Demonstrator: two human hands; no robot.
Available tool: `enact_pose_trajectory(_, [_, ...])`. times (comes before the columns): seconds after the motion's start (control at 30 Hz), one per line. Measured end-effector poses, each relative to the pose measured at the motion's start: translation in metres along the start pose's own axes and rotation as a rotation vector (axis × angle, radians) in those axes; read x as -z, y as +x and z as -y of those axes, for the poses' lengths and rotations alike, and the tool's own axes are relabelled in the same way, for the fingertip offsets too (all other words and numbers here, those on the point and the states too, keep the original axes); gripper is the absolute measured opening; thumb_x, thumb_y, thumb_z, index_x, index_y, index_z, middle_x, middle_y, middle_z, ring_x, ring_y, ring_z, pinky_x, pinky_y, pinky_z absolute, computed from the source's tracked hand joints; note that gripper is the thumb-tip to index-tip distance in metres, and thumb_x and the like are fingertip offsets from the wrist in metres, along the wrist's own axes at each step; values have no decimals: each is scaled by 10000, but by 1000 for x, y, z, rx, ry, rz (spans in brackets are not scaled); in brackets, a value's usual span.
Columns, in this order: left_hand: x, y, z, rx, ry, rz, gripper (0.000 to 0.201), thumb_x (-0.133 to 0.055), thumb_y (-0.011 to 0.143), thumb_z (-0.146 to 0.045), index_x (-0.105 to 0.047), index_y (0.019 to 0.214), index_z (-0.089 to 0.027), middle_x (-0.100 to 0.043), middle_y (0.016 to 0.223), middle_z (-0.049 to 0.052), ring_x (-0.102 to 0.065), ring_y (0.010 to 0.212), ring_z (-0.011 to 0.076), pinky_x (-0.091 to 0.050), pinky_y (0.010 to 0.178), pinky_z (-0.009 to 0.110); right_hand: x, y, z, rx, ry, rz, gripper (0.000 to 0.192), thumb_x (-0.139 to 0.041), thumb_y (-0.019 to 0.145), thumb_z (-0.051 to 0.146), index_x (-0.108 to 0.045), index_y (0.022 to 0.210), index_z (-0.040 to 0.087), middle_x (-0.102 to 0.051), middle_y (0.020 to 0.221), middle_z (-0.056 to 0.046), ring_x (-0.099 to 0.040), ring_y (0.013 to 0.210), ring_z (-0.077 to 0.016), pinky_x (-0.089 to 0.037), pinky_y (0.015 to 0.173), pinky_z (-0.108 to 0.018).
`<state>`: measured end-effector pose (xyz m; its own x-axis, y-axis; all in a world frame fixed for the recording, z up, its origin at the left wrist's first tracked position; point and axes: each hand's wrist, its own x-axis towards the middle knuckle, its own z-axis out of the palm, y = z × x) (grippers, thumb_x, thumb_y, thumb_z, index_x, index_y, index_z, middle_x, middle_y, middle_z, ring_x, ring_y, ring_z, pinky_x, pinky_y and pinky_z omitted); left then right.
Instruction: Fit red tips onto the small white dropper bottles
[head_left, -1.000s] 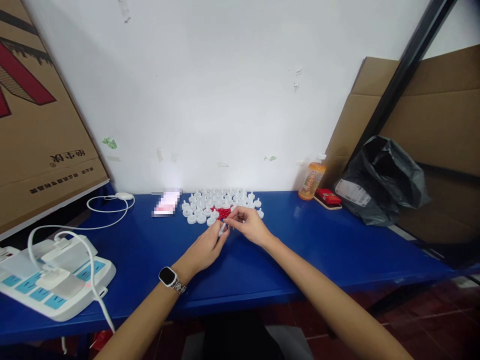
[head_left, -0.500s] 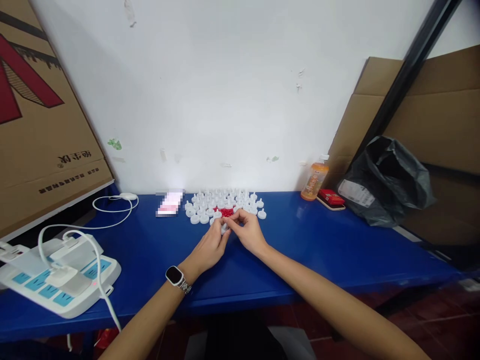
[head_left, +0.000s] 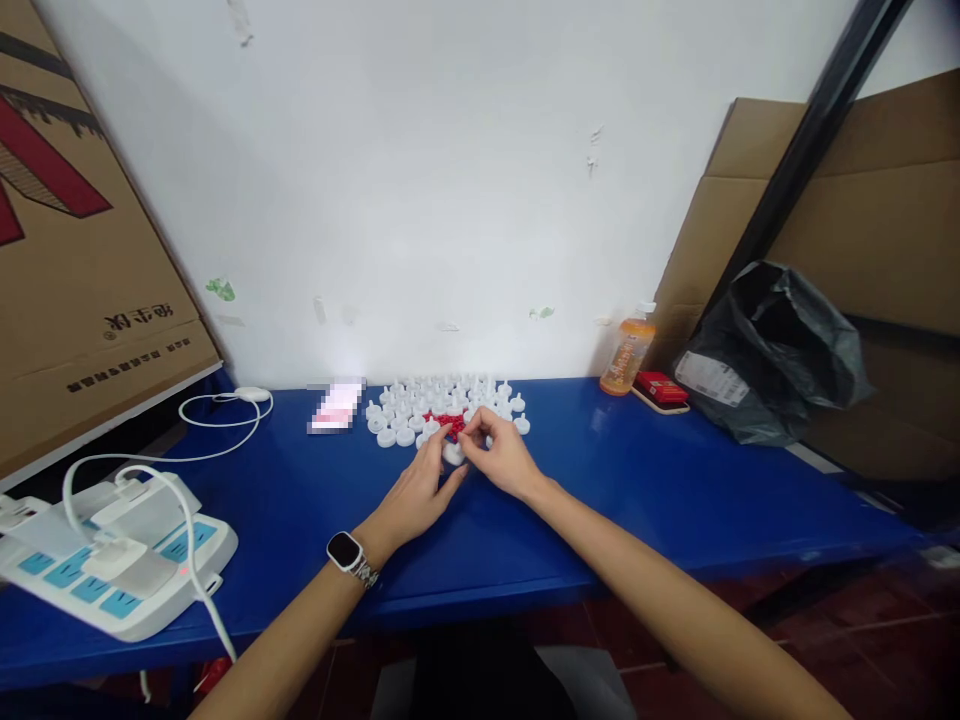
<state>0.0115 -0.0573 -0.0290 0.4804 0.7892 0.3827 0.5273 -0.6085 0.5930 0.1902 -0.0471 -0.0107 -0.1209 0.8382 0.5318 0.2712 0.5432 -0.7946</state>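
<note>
My left hand (head_left: 416,490), with a watch on its wrist, has its thumb and fingers around a white plastic cap (head_left: 454,454) just above or on the blue table. My right hand (head_left: 501,458) is closed in a pinch at the cap's right edge; what lies between its fingertips is hidden. Just beyond the hands is a pile of small red pieces (head_left: 454,424). Around that pile stand many white nozzle caps (head_left: 406,437), round at the base with a thin spout pointing up.
A phone-like bright rectangle (head_left: 336,405), blurred out, lies left of the caps. A power strip (head_left: 142,615) with white cables sits at the left. Back right are an orange drink bottle (head_left: 628,352), a red box (head_left: 661,386) and a grey plastic bag (head_left: 772,360).
The left fingers have spread a little around the white cap, and more of it shows. My right hand has shifted slightly right. The view has tilted a little.
</note>
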Motion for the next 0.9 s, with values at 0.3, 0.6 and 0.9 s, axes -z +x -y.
enact_pose_trajectory(0.3, [1,5,1,44,88,58,114,-457,946,-315,-529,980,-233,-582,918,11,-567,805,163,-464,727,316,36,2,-13,101,-550,139,61,-643,824,176,-615,781,210,-656,722,17,-571,761,-159,-364,795,-321])
enact_pose_trajectory(0.6, [9,8,9,144,154,-169,105,-498,926,-310,-544,897,-220,-592,864,10,-578,774,169,-451,686,304,38,5,-15,68,-689,94,119,-655,844,244,-613,952,215,-631,738,12,-530,824,-191,-302,808,-326])
enact_pose_trajectory(0.9, [10,14,24,241,370,-297,213,-577,885,-333,-560,1046,-195,-562,1033,75,-597,945,248,-506,823,388,6,29,-4,178,-733,146,121,-567,900,250,-624,806,201,-640,780,-31,-508,841,-207,-298,809,-356])
